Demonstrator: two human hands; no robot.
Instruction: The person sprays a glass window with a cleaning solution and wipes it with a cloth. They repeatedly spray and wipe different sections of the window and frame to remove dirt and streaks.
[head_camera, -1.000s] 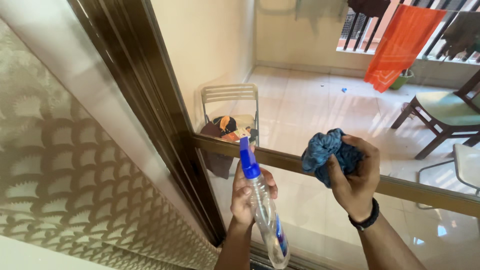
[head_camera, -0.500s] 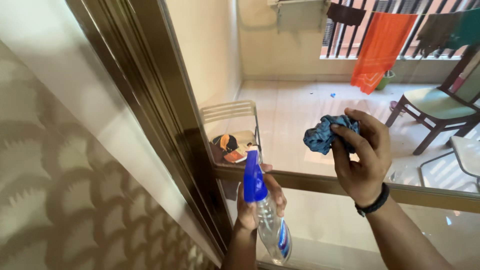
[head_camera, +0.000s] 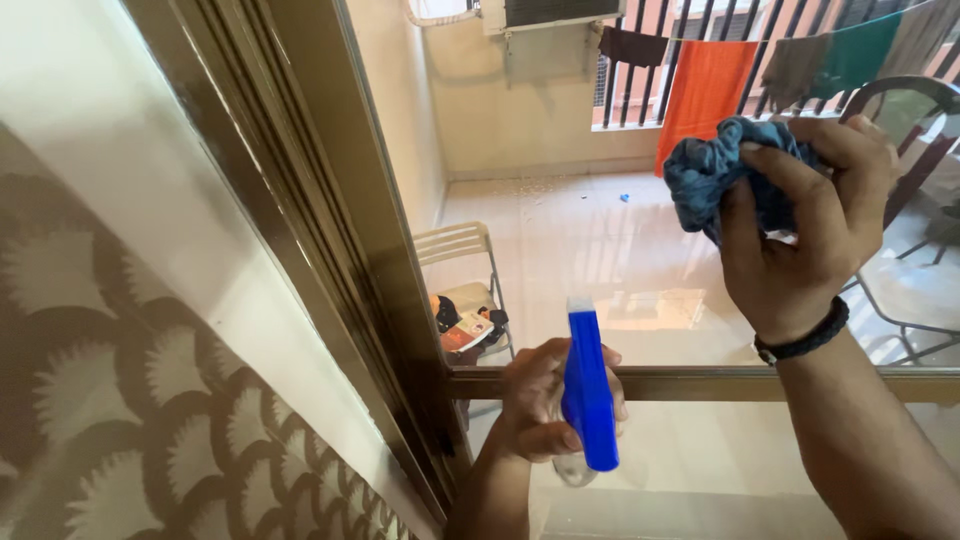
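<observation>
My left hand (head_camera: 540, 405) grips a clear spray bottle with a blue trigger head (head_camera: 587, 390), held upright close to the glass door pane (head_camera: 600, 260), its nozzle level with the brown horizontal door rail (head_camera: 700, 383). My right hand (head_camera: 800, 235), a black band on its wrist, clutches a bunched blue cloth (head_camera: 715, 175) raised high against the upper part of the glass.
A dark brown door frame (head_camera: 330, 240) runs diagonally at left, beside a patterned curtain (head_camera: 110, 400). Beyond the glass is a tiled balcony with a white folding chair (head_camera: 460, 290) holding items, an orange towel (head_camera: 705, 85) on a line, and another chair at far right.
My right hand has risen up and to the right with the cloth. The view has tilted upward, and the spray bottle has tipped more upright near the rail.
</observation>
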